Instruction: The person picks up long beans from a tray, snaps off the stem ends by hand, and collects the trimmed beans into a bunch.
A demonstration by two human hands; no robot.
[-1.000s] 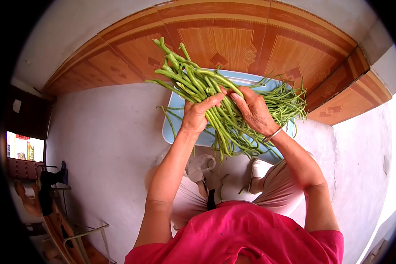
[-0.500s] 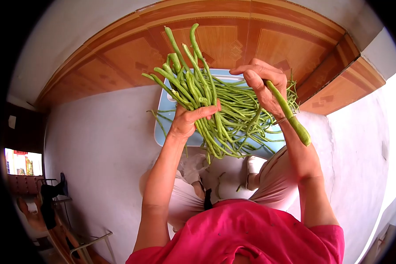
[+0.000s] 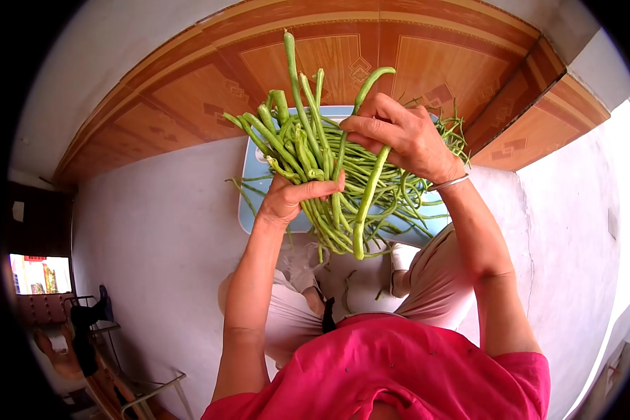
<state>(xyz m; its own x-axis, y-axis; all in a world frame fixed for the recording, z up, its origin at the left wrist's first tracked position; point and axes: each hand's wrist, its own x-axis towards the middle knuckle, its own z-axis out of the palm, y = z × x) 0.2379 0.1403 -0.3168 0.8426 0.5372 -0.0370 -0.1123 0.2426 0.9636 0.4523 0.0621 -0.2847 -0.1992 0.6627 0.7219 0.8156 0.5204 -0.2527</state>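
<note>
My left hand (image 3: 287,199) is wrapped round a thick bunch of green long beans (image 3: 302,147), their ends sticking up and out above the thumb. My right hand (image 3: 407,137) is closed beside the bunch's upper right. From under its fingers a thick piece of long bean (image 3: 369,194) hangs down, with its lower tip in front of the bunch. The fingertips also pinch a curved long bean (image 3: 368,85) that stands up out of the bunch. Behind both hands lies a loose pile of long beans (image 3: 414,192) on a light blue tabletop (image 3: 249,218).
Brown patterned tiles (image 3: 287,63) line the wall behind the table. A clear plastic bag (image 3: 302,260) lies near my knees, and bean scraps (image 3: 348,283) are on the pale floor (image 3: 154,210). At lower left stands a metal-framed chair (image 3: 150,386).
My right hand has moved left to the bunch, and the bean piece in it has swung to hang downward. Its fingertips have taken hold of a bean from the bunch.
</note>
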